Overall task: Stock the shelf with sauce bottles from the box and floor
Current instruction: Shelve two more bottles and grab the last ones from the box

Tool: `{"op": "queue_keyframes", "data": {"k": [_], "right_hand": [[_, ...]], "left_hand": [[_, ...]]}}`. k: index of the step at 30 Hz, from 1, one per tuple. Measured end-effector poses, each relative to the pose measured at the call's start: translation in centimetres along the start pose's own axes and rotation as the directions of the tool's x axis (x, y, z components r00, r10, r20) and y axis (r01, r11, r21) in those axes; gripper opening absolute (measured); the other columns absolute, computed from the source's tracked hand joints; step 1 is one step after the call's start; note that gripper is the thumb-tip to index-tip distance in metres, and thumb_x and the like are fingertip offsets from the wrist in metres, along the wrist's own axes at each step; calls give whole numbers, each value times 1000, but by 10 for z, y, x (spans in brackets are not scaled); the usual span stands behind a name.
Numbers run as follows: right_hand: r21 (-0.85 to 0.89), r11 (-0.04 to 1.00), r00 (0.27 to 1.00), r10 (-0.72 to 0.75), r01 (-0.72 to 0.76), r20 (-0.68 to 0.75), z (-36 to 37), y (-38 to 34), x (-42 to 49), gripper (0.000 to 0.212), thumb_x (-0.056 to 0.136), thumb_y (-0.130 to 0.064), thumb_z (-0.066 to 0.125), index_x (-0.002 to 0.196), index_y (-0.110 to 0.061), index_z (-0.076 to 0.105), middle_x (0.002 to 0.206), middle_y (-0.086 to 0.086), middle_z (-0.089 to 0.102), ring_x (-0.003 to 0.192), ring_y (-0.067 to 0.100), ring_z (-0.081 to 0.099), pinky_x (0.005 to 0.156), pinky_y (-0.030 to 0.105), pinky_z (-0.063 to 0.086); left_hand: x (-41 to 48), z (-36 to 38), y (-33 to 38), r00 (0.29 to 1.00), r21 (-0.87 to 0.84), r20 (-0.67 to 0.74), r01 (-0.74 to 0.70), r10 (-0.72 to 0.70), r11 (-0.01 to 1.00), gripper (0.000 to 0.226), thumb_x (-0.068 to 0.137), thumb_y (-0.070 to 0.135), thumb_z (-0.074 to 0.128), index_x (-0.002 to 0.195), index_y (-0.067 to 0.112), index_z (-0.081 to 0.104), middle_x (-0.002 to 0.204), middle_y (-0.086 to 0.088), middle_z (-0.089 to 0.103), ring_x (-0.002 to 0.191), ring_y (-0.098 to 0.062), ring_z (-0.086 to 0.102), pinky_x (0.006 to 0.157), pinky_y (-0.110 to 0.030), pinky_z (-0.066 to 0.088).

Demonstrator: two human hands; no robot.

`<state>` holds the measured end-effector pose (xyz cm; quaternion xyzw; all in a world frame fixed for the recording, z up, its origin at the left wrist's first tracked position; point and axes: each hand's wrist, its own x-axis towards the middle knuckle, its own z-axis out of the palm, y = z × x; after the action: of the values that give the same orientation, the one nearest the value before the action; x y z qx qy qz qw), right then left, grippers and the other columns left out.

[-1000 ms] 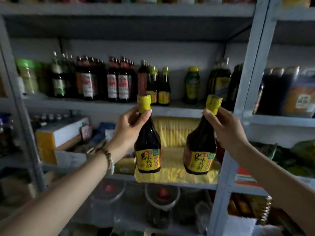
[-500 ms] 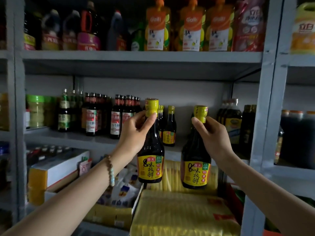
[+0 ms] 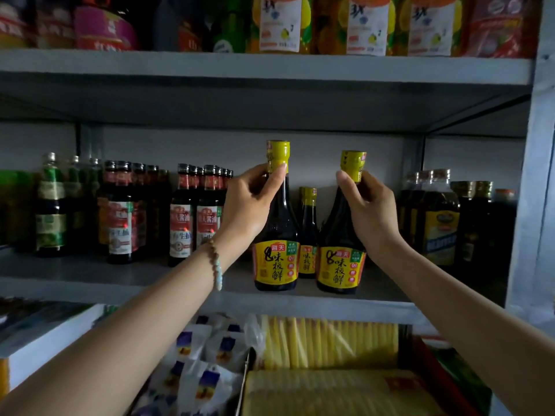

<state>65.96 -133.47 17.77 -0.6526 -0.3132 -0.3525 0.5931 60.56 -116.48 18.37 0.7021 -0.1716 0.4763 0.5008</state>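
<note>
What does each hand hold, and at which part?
The left hand grips the left sauce bottle by its yellow-capped neck; the right hand grips the right sauce bottle likewise.

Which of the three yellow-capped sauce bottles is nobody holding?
The back bottle, standing on the shelf between the other two. The left hand grips the left bottle by its neck, the right hand the right bottle.
</note>
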Motion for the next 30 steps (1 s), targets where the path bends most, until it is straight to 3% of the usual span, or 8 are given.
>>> {"op": "queue_keyframes", "data": {"k": [6,8,12,15,20,24,28,30], "right_hand": [[-95,995,999,1,-5,-42,34,32,23,35,90,-38,57,62,-23,42,48,-11,42,43,1,37,44,11,29],[-115,993,999,11,-16,-45,42,43,25,34,90,-39,57,62,-24,43,52,-10,40,44,1,37,44,10,29],[-144,989,999,31,-36,-32,52,64,20,27,90,-38,58,65,-30,49,51,-16,52,47,-3,44,47,9,32],[-149,987,999,51,-53,-15,56,73,17,28,90,-36,58,64,-31,48,48,-24,53,46,-4,46,47,8,32],[-161,985,998,58,-55,11,59,87,16,25,87,-41,60,67,-27,54,51,-16,55,48,-1,47,49,11,33],[-157,985,996,82,-78,17,55,99,18,38,86,-46,59,69,-13,55,50,-9,49,48,4,40,49,20,32],[-118,987,994,108,-107,4,55,104,18,36,87,-42,60,60,-22,48,43,-10,44,42,3,35,43,15,26],[-106,987,992,121,-117,25,56,105,19,36,87,-41,60,60,-21,48,46,-8,42,42,3,35,43,16,26]], "left_hand": [[32,5,-60,1000,-58,27,-14,15,998,12,88,39,57,78,33,62,83,-23,65,72,-16,55,65,-22,40],[36,8,-77,1000,-68,-5,-5,4,998,14,88,37,57,76,32,61,68,-8,63,64,-10,53,58,-16,38],[33,16,-101,999,-139,23,48,-46,989,6,87,33,60,88,29,64,82,15,66,75,9,61,67,-5,43],[31,21,-115,997,-150,45,65,-59,987,9,85,39,59,90,33,64,87,17,67,83,8,62,75,-7,45],[26,33,-127,996,-139,68,65,-56,988,5,86,39,58,88,39,63,82,22,66,82,10,62,74,-8,45],[22,40,-133,995,-146,73,79,-69,986,7,87,38,58,87,34,64,80,16,68,80,5,63,72,-9,47],[22,42,-137,993,-110,96,81,-70,991,11,87,40,57,83,33,65,82,3,70,79,-11,65,70,-17,47],[23,41,-139,990,-91,110,93,-83,992,9,87,40,56,86,34,63,84,7,68,77,-3,63,69,-11,45]]}}
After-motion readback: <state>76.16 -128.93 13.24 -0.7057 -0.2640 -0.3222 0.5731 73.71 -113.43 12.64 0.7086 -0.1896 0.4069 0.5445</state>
